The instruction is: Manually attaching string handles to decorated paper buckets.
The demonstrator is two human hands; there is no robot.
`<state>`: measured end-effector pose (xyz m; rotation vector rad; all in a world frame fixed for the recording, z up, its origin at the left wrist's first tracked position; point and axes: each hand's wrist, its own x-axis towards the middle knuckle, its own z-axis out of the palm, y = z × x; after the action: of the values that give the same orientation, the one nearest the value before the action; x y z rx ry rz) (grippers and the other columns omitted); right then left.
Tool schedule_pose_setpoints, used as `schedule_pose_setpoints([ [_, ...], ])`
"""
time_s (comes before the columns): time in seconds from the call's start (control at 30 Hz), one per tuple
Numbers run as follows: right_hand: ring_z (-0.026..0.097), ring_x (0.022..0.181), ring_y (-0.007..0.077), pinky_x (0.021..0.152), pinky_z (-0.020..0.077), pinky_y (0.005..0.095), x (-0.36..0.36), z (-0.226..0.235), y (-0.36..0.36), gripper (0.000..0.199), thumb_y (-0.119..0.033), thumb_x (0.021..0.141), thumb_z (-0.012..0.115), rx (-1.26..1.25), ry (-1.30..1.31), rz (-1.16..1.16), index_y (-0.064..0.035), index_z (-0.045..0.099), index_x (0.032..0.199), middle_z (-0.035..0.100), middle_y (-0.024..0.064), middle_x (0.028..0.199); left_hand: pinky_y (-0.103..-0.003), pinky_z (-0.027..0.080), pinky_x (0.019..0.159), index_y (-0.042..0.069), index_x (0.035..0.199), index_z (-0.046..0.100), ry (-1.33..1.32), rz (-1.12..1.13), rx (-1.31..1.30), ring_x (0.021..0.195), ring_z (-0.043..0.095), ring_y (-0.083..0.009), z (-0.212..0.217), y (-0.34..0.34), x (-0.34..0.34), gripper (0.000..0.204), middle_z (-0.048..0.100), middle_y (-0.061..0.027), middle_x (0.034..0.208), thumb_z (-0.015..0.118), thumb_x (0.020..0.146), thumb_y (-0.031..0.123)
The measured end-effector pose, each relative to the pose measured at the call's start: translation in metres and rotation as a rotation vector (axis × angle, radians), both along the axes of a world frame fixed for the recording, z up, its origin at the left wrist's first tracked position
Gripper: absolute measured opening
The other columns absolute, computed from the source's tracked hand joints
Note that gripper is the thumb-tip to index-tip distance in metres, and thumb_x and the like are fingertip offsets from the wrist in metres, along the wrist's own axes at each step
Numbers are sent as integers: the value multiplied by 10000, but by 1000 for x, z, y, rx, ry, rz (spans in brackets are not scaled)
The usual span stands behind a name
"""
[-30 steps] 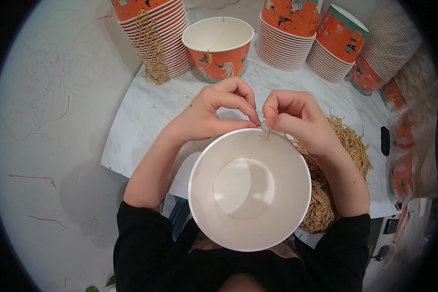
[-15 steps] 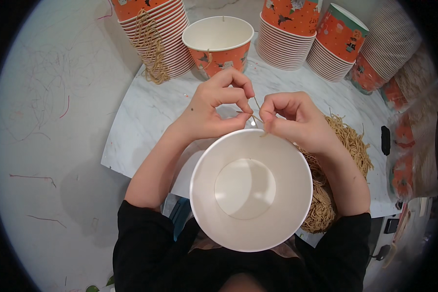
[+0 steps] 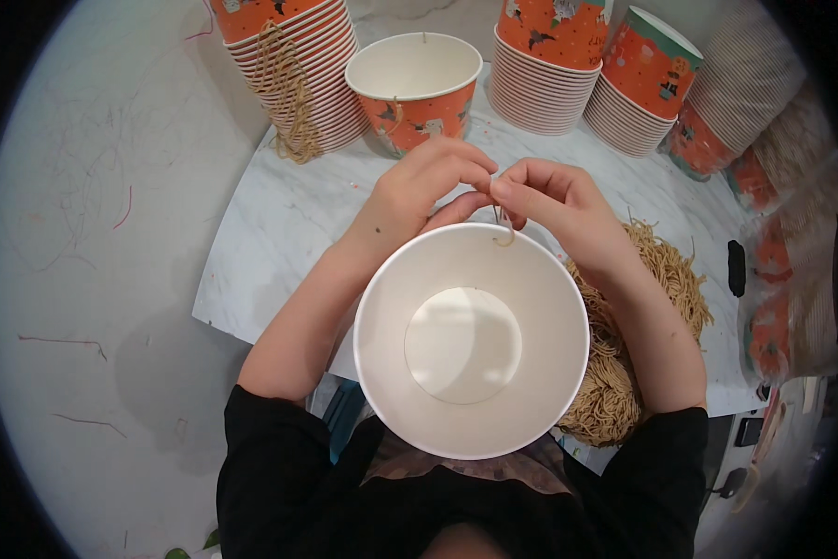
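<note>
Right hand: pinching tan cord | left hand: against right, grip indeterminable | paper bucket: bodyward of both | cord axis: bucket's far rim toward hands, right nearer

Room over left tabletop, cord heap blocking right, cup stacks behind, wrapped cups apparently crowding far right.

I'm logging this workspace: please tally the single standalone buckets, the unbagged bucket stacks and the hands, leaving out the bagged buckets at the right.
Single buckets: 2 (near bucket, far bucket)
Unbagged stacks: 3 (left stack, middle stack, right stack)
Hands: 2 (left hand, right hand)
Total: 7
</note>
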<state>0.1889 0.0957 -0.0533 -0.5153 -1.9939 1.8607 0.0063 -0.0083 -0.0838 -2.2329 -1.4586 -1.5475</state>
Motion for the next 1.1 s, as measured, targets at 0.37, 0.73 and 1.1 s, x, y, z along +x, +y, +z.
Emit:
schedule_pose_setpoints([
  [0.37,660,833,98,789,537,231,1,-14,12,203,-145,909,746,-369,71,54,0,671,1029,704,41,913,-319,573,789,-6,1001,633,-250,-102,-210,959,690,-174,-6,0,-1,123,705,-120,1053,665,895,-58],
  [0.73,663,830,98,817,542,245,1,-14,16,173,-161,939,683,-479,17,113,-25,690,1045,708,42,925,-265,549,791,14,1259,496,-849,-367,-451,889,673,-131,5,-4,-11,353,608,-78,1091,654,945,42],
  [1.1,628,820,89,783,511,241,0,-9,11,151,-152,910,646,-181,-97,88,-18,692,964,681,19,873,-257,502,836,55,1061,551,-672,-258,-548,901,581,-74,-1,-4,-6,180,594,7,989,669,926,42],
])
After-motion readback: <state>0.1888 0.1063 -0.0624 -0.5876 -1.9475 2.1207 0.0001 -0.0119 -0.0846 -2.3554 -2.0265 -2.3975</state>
